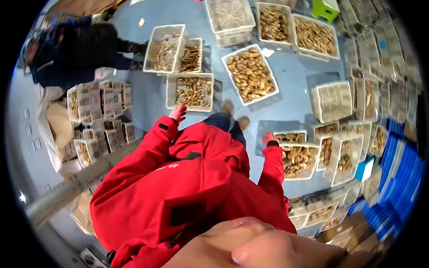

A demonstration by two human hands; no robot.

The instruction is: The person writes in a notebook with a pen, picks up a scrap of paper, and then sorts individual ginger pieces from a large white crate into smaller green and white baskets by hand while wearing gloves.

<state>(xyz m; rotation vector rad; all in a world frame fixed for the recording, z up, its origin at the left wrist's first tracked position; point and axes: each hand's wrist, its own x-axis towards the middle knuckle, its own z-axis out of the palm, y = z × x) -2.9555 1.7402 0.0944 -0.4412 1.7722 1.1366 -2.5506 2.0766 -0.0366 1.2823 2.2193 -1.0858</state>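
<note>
My left hand [178, 113], in a red sleeve, is held beside the lower edge of a white crate [193, 91] of brown, root-like pieces. Its fingers look loosely together, and I see nothing in them. On the other side, my right hand [269, 138] is at the left end of a small crate [290, 137] of similar pieces; whether it touches the rim is unclear, and its fingers are too small to read. A full crate [251, 75] lies on the blue floor ahead of my feet.
A person in dark clothes [76, 51] is at the upper left. Crate stacks [107, 102] stand at the left, others [368, 96] at the right. A pale pole [80, 183] crosses the lower left. Blue stacked crates [400, 178] and a green stool [325, 11] are at the right.
</note>
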